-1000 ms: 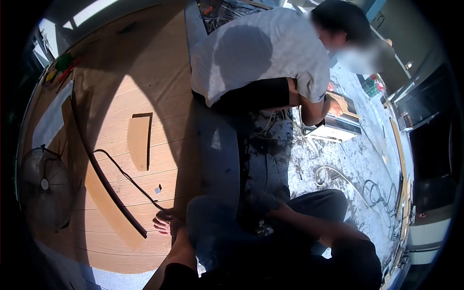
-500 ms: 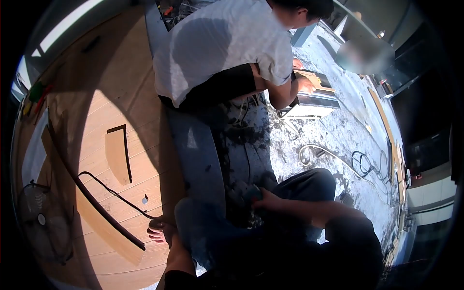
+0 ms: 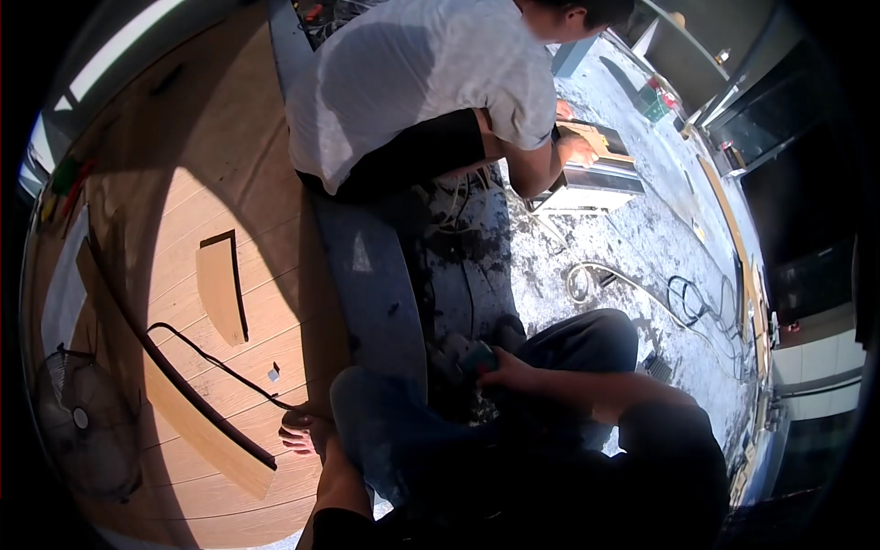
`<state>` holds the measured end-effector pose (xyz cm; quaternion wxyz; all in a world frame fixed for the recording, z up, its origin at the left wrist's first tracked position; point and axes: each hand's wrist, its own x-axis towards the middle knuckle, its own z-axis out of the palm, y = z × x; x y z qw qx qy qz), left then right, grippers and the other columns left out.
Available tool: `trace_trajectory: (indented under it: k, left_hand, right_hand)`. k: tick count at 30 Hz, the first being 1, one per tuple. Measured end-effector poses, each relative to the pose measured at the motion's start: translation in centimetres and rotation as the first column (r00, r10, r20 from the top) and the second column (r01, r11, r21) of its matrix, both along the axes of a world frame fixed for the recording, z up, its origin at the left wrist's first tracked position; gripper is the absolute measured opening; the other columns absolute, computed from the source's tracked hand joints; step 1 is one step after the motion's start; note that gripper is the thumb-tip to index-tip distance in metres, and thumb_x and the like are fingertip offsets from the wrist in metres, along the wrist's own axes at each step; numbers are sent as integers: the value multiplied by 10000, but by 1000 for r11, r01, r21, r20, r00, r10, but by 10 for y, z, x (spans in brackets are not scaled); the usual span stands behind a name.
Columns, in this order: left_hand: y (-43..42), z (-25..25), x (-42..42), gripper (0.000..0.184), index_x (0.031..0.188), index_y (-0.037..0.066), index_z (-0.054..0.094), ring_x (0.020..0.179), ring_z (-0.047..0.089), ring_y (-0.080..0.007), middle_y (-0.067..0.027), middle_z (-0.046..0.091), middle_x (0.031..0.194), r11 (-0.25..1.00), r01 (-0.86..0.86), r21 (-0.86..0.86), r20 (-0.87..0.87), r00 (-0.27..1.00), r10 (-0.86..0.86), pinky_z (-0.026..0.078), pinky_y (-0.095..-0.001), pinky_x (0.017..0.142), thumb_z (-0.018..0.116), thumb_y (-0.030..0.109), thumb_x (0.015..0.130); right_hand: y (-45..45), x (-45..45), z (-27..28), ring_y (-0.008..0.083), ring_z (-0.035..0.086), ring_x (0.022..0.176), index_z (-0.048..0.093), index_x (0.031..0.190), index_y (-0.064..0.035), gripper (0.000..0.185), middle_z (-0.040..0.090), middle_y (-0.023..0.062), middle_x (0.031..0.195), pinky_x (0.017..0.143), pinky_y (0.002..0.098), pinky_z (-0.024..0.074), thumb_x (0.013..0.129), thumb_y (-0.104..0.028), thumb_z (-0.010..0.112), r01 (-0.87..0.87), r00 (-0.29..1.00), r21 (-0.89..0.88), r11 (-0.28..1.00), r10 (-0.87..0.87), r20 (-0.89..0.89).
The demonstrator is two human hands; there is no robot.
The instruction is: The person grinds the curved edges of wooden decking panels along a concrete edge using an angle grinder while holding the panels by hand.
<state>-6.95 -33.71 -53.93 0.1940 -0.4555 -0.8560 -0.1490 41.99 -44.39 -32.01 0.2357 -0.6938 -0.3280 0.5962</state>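
Observation:
My left hand [image 3: 302,433] is closed around a black cable [image 3: 209,360] beside my left knee, above the wooden planks. The cable runs from the hand up and left to a long curved wooden strip [image 3: 206,426]. Between my legs, in shadow, my right hand [image 3: 502,368] grips what looks like an angle grinder [image 3: 472,357], with a teal body and a grey head. Its working end is too dark to make out. A short curved-edge board [image 3: 220,289] lies on the planks, beyond my left hand.
A co-worker in a white shirt [image 3: 412,82] crouches ahead, hands on a wooden piece [image 3: 587,137] atop a boxy machine [image 3: 587,192]. A fan [image 3: 81,417] stands at left. A grey ledge [image 3: 367,266] edges the planks. Cables [image 3: 701,298] lie on the stained floor at right.
The view has shifted slightly. My right hand and the grinder have moved and turned a little. The co-worker's near hand has shifted slightly left. My left hand keeps its hold on the cable.

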Motion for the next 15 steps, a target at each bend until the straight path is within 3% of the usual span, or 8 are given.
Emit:
trace_trajectory:
  k: [7,9,10,13,15]
  left_hand:
    - [-1,-19,-7,560,1503,152,464,1437,436,-351,-152,471,1547,1000,21,20,42,999,-22,366,-564,1147,548,376,997]
    - [-3,-26,-9,565,1505,153,461,1443,428,-353,-153,465,1551,999,27,26,53,998,-28,362,-568,1149,551,376,993]
    - [-4,-30,-10,568,1506,153,459,1446,425,-354,-154,461,1554,999,29,28,59,998,-31,360,-571,1150,552,376,991]
    - [2,23,19,576,1508,154,455,1456,413,-357,-156,452,1560,999,28,28,78,996,-30,353,-578,1153,556,377,986]
    - [1,25,19,582,1510,155,452,1463,405,-359,-158,446,1565,1000,-18,9,93,996,17,349,-582,1155,559,377,983]
  right_hand:
    - [3,-2,10,325,606,1273,448,1491,48,1033,616,225,1369,1078,409,482,695,-400,932,-2,1000,-6,1000,2,-5]
    - [5,-2,15,259,600,1242,417,1517,17,951,620,168,1346,1059,398,494,753,-241,920,-16,1000,-20,1000,16,22]
    - [6,-3,17,259,600,1242,417,1517,17,951,620,168,1346,1059,398,494,753,-241,920,-17,1000,-23,1000,17,22]
    - [4,-2,16,262,588,1262,413,1520,19,950,615,172,1358,1070,398,483,758,-241,917,-18,1000,-12,1000,18,0]
    - [6,-2,19,242,617,1213,425,1512,2,918,631,158,1327,1037,390,502,759,-209,907,-14,1000,15,1000,14,-16]
